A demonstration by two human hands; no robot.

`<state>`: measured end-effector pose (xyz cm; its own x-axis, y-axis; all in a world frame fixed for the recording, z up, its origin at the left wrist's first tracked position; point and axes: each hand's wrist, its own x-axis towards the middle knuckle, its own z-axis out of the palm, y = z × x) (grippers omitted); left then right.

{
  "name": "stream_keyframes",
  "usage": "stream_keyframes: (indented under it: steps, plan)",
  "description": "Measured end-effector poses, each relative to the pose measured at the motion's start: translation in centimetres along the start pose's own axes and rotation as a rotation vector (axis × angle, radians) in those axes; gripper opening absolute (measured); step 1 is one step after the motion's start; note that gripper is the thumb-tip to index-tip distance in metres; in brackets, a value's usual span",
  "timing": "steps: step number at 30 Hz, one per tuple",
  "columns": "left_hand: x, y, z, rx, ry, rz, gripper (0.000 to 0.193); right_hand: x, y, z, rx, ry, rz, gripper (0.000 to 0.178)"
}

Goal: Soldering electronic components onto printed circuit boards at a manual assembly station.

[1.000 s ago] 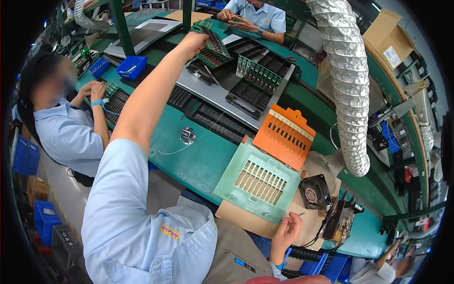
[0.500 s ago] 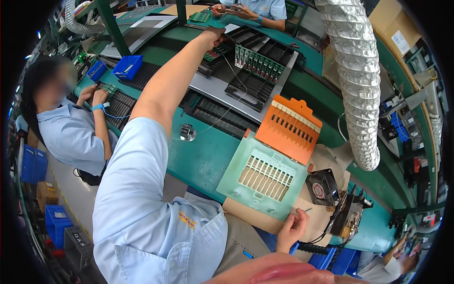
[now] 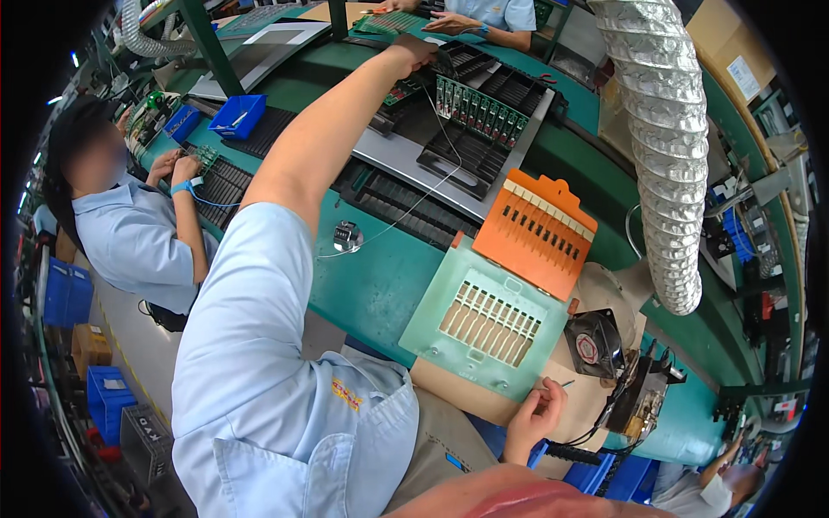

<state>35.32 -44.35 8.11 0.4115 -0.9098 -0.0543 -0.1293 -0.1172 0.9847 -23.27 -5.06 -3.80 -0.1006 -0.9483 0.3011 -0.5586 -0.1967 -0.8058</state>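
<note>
My left arm stretches far over the green workbench [image 3: 371,285] to the black slotted tray [image 3: 466,155] on the conveyor. My left hand [image 3: 416,52] has its fingers curled on a small green circuit board [image 3: 395,91] at the tray's far left corner. A row of green boards [image 3: 480,110] stands upright in the tray to the right of it. My right hand [image 3: 534,418] rests on brown cardboard [image 3: 458,393] at the near bench edge and pinches a thin metal pin [image 3: 566,383].
A pale green slotted plate [image 3: 484,324] and an orange slotted plate [image 3: 537,230] lie ahead of my right hand, a small black fan [image 3: 592,347] to its right. A silver duct [image 3: 663,147] hangs at right. A co-worker [image 3: 129,233] sits left; another person's hands [image 3: 449,21] work opposite.
My left hand has reached further away along the tray with the board, and my view has shifted closer to the bench. The right hand has stayed by the cardboard.
</note>
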Motion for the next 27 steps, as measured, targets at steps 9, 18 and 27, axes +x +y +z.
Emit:
stream_keyframes:
  steps: [9, 18, 27]
  plan:
    - [-0.7, 1.7, 1.8, 0.082, 0.136, 0.001, 0.036, 0.1, -0.2, 0.1, -0.032, 0.010, -0.010, 0.033]
    - [1.2, 0.5, 2.4, 0.670, 0.359, 0.251, 0.059, -0.1, 0.2, 0.4, -0.082, 0.018, -0.058, 0.032]
    - [2.0, -0.4, 2.4, 0.706, 0.389, 0.506, 0.052, 0.1, 0.2, 0.5, -0.111, 0.013, -0.085, 0.030]
